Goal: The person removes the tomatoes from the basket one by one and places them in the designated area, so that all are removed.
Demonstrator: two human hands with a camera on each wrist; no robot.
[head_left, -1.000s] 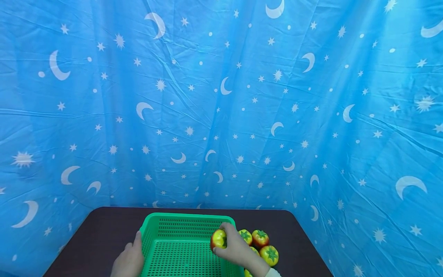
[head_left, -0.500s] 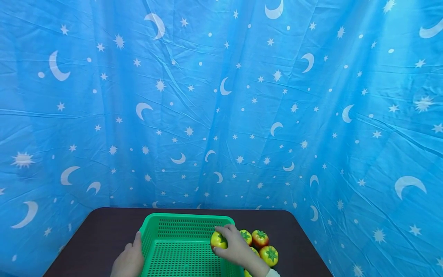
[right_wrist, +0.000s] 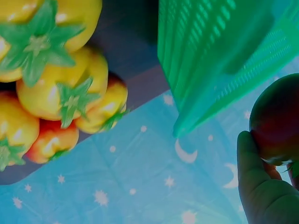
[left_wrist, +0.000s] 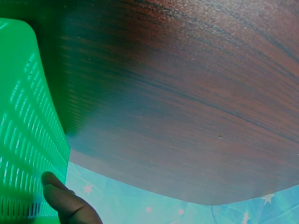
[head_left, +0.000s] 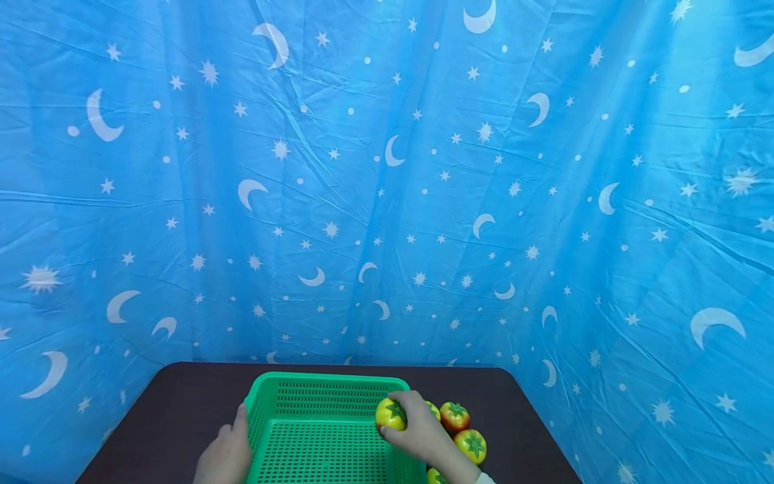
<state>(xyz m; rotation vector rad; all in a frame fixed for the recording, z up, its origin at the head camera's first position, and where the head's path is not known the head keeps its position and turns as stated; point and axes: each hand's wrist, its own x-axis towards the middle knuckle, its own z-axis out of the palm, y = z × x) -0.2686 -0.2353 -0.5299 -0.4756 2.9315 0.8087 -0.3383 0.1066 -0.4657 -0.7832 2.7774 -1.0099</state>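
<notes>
In the head view my right hand (head_left: 417,427) grips a yellow-and-red tomato (head_left: 390,415) with a green leafy top. It is held above the right side of a green perforated basket (head_left: 338,378). The right wrist view shows this tomato (right_wrist: 278,119) dark and in shadow, with the fingers (right_wrist: 254,179) against it. My left hand (head_left: 224,454) holds the basket at its left rim. In the left wrist view fingers (left_wrist: 65,198) touch the outer side wall (left_wrist: 23,135). The bare slotted floor of the basket shows; its near end is cut off.
Several more tomatoes (head_left: 470,446) lie on the dark wooden table (head_left: 181,417), close to the basket's right side, some partly behind my right hand. A blue curtain (head_left: 338,202) with moons and stars hangs behind and beside the table.
My right hand has shifted slightly right with the tomato, and the tomato has turned so its green top shows more. The left hand and basket have stayed put.
</notes>
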